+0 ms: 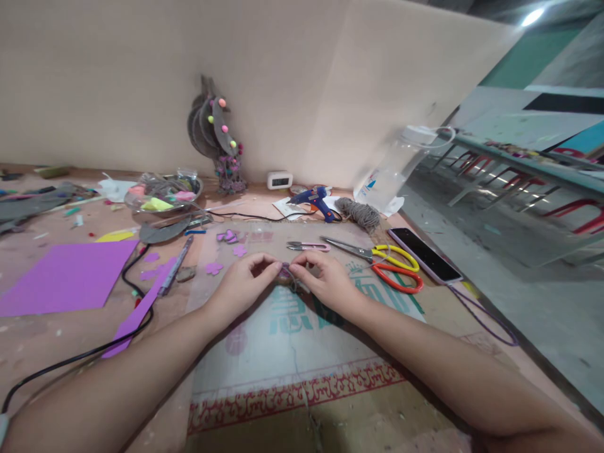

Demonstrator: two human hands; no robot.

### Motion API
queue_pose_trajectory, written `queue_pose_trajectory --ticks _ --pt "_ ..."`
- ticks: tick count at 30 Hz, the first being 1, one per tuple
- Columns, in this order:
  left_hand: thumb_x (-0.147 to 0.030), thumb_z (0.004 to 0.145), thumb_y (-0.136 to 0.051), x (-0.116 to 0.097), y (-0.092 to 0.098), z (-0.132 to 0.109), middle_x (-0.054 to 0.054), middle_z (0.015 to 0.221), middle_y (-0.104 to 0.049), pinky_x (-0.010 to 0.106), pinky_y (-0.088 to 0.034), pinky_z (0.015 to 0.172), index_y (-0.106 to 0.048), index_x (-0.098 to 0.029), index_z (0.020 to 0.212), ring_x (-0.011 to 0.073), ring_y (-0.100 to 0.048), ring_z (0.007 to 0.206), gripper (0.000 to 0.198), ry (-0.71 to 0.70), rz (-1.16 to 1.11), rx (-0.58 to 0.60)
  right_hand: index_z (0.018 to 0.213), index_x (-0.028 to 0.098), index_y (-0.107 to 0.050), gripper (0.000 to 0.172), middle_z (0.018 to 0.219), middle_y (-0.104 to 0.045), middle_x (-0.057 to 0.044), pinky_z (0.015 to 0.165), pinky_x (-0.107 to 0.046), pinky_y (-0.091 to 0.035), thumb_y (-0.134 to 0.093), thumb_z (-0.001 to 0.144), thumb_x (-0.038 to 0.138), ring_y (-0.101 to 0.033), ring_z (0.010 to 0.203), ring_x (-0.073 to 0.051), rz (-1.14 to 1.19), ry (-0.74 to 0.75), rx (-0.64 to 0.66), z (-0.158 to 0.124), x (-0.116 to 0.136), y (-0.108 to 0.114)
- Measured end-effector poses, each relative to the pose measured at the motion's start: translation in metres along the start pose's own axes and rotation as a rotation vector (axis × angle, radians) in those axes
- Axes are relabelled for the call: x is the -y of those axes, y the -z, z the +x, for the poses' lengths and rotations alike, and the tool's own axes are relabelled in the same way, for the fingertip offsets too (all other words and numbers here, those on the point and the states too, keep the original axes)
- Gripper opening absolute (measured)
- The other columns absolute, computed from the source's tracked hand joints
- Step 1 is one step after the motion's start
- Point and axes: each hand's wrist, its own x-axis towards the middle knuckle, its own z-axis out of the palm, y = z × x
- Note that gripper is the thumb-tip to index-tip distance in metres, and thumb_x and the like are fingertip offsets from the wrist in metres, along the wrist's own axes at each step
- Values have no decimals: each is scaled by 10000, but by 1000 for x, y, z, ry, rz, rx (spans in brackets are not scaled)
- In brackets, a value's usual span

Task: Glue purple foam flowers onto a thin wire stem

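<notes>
My left hand [252, 274] and my right hand [319, 277] meet above the printed sheet [245, 358], thumb and forefinger pinched on each. Between the fingertips is a small purple-and-grey piece with grey yarn [293, 284] looped at it; its exact shape is hidden. Left of my left hand lie purple flower cutouts [214, 268]. Just beyond my right hand are pink-handled thread snips [309, 246]. Scissors [396, 269] with one yellow and one red-orange handle lie to the right.
A blue glue gun [317, 200] and a ball of grey yarn [358, 214] stand behind. Its black cord [127, 270] crosses the left side near purple paper [66, 277]. A phone [425, 255] and a bottle [401, 167] are at the right edge. A decorated hanging [207, 129] leans at the back.
</notes>
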Motion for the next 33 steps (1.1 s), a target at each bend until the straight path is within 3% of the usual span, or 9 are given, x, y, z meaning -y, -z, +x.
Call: queue_pose_trajectory --ticks 11,19,29,33 --pt "-368 855 -516 -3 1 -4 20 777 -687 258 -458 693 -658 -170 810 163 -617 743 248 -51 119 13 796 165 -653 165 752 -677 -22 676 -259 -447 -542 847 277 -598 706 -149 102 -62 86 0 6 -1" --pt "-427 866 -488 1 0 -2 37 855 -707 270 -472 703 -683 -171 902 179 -627 786 324 -54 40 19 754 164 -623 152 686 -635 -1 631 -248 -454 -563 812 291 -564 642 -132 264 -203 73 3 -1 -5" --pt "-355 823 -533 -3 0 -3 13 739 -667 245 -443 622 -630 -171 773 150 -591 669 214 -16 51 -15 749 158 -607 273 693 -622 -13 646 -258 -456 -465 889 346 -574 678 -142 241 -105 69 2 -1 -1" --pt "-360 825 -538 -3 0 -2 10 737 -668 239 -439 615 -637 -169 776 148 -592 670 220 -21 51 -19 775 165 -616 160 737 -645 -14 671 -255 -466 -531 843 283 -586 710 -143 248 -132 51 2 0 -1"
